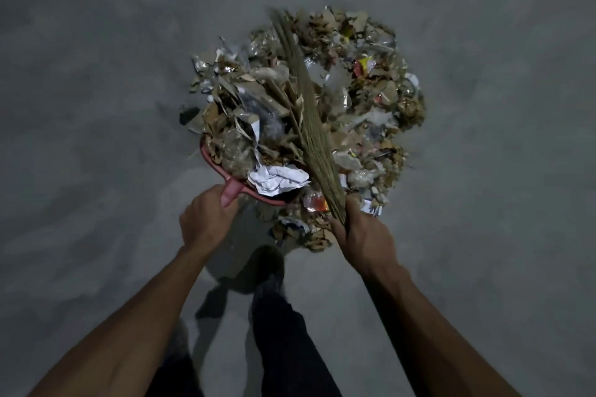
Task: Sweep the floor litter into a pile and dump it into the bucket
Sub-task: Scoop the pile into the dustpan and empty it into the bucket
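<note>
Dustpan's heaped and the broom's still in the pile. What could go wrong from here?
1. The red dustpan, held by the left hand, is piled above its rim; the crumpled white paper sits at its edge and may slide off on lifting.
2. The broom in the right hand lies across the litter pile; a hard stroke could scatter light scraps.
3. No bucket can be clearly made out in the dim view, so the carry may spill.

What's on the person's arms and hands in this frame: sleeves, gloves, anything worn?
Nothing worn that shows. Left hand and right hand are bare: no gloves, and no rings or wristbands visible in the dim light. Both forearms are bare to the bottom edge of the frame; no sleeve cuff in view. Below, dark trousers cover the legs.
</note>
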The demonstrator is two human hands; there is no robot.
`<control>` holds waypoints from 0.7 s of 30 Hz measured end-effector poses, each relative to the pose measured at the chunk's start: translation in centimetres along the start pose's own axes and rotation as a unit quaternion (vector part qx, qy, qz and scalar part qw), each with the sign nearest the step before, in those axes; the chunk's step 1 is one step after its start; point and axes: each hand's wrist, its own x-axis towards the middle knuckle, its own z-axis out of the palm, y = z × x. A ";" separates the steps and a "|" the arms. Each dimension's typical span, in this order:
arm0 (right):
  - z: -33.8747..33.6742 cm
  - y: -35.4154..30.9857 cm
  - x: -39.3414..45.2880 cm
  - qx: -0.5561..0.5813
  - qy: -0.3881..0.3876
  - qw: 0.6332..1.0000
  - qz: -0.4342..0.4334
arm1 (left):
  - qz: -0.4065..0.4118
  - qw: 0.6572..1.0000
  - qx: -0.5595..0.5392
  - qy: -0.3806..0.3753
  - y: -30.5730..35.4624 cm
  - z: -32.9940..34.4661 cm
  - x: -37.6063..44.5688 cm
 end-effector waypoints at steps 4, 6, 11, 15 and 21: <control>-4.0 -1.6 -3.1 -0.016 -0.010 1.000 0.008 | -0.008 1.000 -0.017 0.007 1.7 -3.3 -3.9; -5.7 -2.2 -4.1 -0.029 -0.013 0.999 0.004 | -0.003 1.000 -0.029 0.006 2.0 -4.6 -5.3; -8.6 -3.7 -7.8 -0.039 -0.006 0.999 0.000 | -0.004 0.999 -0.040 0.008 1.6 -8.1 -8.5; -10.2 -6.2 -11.2 -0.037 -0.006 0.999 0.001 | -0.005 0.999 -0.050 0.008 0.3 -11.2 -11.6; -11.3 -11.3 -17.3 -0.030 0.014 0.999 -0.036 | -0.007 0.998 -0.063 0.025 -3.9 -15.9 -17.4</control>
